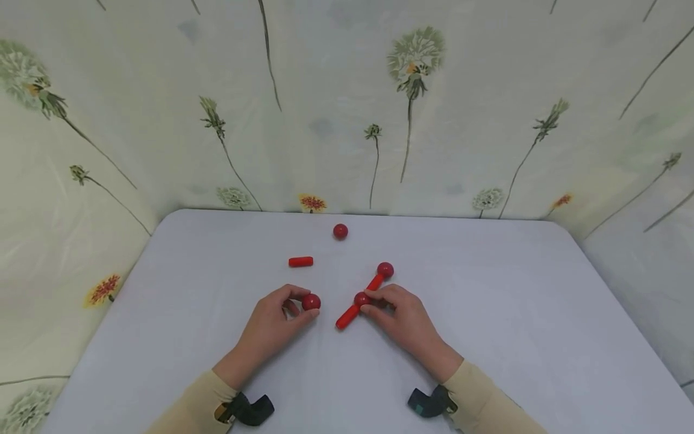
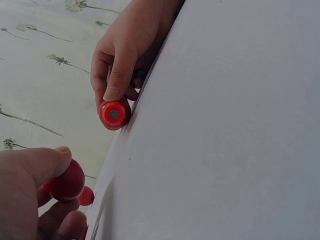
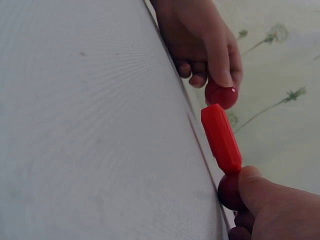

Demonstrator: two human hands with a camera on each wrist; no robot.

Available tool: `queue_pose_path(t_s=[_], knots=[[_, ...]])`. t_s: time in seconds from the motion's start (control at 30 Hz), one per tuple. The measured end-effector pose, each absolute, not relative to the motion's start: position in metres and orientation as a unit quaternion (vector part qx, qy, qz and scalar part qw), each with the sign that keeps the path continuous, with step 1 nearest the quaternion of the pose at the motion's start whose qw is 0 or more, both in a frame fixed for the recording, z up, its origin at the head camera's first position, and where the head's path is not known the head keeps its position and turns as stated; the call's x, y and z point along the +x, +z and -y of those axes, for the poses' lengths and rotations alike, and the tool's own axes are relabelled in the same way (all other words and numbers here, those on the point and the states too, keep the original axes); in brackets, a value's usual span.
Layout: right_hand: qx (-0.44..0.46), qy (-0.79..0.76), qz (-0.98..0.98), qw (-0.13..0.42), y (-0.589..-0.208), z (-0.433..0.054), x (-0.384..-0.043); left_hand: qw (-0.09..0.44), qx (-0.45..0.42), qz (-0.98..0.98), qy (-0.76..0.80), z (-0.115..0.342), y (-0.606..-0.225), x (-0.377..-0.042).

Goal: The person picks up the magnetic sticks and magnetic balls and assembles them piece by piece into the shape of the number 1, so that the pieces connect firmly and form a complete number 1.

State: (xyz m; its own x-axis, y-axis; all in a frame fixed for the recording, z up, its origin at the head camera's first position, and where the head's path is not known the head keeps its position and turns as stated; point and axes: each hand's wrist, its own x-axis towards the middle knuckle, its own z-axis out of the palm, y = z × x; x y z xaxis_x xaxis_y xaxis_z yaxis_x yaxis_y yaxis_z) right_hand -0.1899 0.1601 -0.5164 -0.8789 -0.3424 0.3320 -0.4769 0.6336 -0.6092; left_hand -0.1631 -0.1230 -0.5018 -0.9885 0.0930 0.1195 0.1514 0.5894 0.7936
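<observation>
My left hand (image 1: 275,319) pinches a dark red ball (image 1: 311,302) between thumb and fingers, to the left of a joined piece. That piece is a line of two bright red rods and two red balls, slanting from lower left to upper right. My right hand (image 1: 403,313) pinches its middle ball (image 1: 361,299). The near rod (image 1: 347,317) points toward me, and the left wrist view shows a small grey disc (image 2: 113,114) in its end. The far rod (image 1: 375,282) runs on to the end ball (image 1: 385,269). A gap separates the left hand's ball from the near rod.
A loose red rod (image 1: 300,261) lies on the white table (image 1: 504,301) beyond my left hand. Farther back, near the table's far edge, sits another red ball (image 1: 340,231). A flower-patterned cloth (image 1: 336,157) hangs behind the table. Dark wrist mounts (image 1: 252,410) stick out at both sleeves.
</observation>
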Motion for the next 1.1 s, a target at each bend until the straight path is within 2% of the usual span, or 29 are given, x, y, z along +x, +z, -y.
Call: queue_pose_path(t_s=[0.37, 1.1], knots=[[0.226, 0.367, 0.898, 0.092, -0.515, -0.159, -0.191, 0.045, -0.127, 0.903, -0.407, 0.127, -0.509, -0.160], [0.218, 0.361, 0.903, 0.082, -0.517, -0.160, -0.191, 0.047, -0.167, 0.909, -0.379, 0.126, -0.515, -0.160]])
